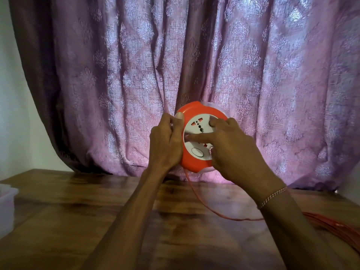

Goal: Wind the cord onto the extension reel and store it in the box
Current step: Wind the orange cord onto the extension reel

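I hold a round orange extension reel [192, 114] with a white socket face up in the air above the wooden table [78, 211], its face turned toward me. My left hand [165, 141] grips the reel's left rim, thumb on top. My right hand [231, 149] rests on the socket face with fingers spread across it. A thin orange cord [196, 197] hangs from the reel's bottom and curves right across the table to a loose bundle of cord [335, 228] at the right edge. A translucent plastic box [5, 207] sits at the far left, partly cut off.
A patterned purple curtain [194, 65] hangs right behind the table. A pale wall [11, 114] shows at the left. I wear a thin bracelet [272, 195] on my right wrist.
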Tool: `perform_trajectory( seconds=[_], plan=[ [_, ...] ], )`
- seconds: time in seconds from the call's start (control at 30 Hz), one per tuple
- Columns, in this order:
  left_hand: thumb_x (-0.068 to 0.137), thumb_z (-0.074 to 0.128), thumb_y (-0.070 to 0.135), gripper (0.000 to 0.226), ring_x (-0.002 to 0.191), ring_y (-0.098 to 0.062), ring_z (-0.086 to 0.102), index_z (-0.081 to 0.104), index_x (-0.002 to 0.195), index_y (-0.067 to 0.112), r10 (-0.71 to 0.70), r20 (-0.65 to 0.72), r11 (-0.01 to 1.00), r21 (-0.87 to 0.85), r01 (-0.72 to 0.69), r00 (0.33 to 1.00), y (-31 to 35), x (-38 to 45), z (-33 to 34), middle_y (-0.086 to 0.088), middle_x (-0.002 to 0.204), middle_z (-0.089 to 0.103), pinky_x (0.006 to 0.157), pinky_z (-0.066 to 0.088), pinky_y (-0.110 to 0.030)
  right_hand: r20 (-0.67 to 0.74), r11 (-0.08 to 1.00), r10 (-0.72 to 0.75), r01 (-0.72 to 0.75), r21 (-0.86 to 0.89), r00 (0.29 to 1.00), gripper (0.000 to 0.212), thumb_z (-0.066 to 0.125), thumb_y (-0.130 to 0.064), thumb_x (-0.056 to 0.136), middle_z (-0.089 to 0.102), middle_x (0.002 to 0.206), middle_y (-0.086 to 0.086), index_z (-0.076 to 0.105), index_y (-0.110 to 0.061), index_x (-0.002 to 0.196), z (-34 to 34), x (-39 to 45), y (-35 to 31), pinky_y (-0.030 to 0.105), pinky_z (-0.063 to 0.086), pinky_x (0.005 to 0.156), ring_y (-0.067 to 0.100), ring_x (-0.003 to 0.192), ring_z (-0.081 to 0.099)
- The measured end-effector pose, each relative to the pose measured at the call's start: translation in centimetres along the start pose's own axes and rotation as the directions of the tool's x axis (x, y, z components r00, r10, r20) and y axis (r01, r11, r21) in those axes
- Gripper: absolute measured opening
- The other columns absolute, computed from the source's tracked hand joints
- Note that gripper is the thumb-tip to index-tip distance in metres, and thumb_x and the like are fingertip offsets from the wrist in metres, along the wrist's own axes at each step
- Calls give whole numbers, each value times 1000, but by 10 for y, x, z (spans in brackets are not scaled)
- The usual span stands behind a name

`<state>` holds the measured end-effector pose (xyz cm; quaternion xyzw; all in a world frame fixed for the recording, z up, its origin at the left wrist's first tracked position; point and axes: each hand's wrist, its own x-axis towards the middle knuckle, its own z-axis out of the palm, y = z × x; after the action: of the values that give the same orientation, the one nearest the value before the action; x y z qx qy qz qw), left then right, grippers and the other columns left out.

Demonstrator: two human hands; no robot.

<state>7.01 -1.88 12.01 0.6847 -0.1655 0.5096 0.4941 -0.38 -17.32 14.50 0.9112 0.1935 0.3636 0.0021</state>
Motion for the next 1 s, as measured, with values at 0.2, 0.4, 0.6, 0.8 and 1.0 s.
perform_trajectory(
  seconds=[0.2, 0.4, 0.6, 0.8, 1.0],
  plan=[
    [99, 39, 49, 35, 57, -11, 54, 38, 70, 30, 15, 10, 1000, 18, -15, 1000, 7, -4, 1, 8, 59, 55, 54, 44, -37, -76, 1000, 11, -9, 25, 997, 59, 61, -17, 87, 48, 135, 5, 52, -59, 127, 5, 0, 1, 43, 49, 78, 29, 124, 40],
    [100, 40, 45, 34, 51, -2, 47, 39, 70, 28, 8, -26, 1000, 12, -8, 1000, 9, -14, 0, 9, 56, 50, 50, 36, -32, -135, 987, 118, -101, 126, 984, 63, 64, -38, 74, 65, 126, -6, 45, -63, 129, 5, -2, -1, 40, 52, 80, 28, 111, 60],
    [99, 39, 48, 36, 53, -1, 50, 43, 71, 25, -27, -71, 999, 22, 29, 997, 10, -15, -2, 8, 57, 53, 51, 35, -27, -267, 920, 347, -271, 285, 899, 69, 54, -77, 75, 69, 119, -1, 54, -40, 133, 11, 1, -7, 39, 49, 80, 33, 108, 60],
    [100, 40, 46, 35, 52, -1, 50, 42, 70, 27, -5, -55, 1000, 6, 6, 998, 13, -12, -2, 9, 55, 51, 51, 36, -27, -328, 958, 284, -278, 67, 901, 66, 45, -81, 79, 74, 101, 6, 66, -34, 120, 2, 1, 2, 35, 45, 69, 33, 94, 65],
    [101, 39, 46, 37, 51, -1, 48, 40, 69, 26, -4, -55, 1000, 16, 5, 998, 13, -9, -5, 10, 55, 50, 52, 34, -29, -206, 988, 18, 15, 157, 978, 22, 69, -36, 84, 67, 104, -4, 72, -37, 106, -14, 0, 20, 44, 52, 77, 24, 99, 58]
  ],
)
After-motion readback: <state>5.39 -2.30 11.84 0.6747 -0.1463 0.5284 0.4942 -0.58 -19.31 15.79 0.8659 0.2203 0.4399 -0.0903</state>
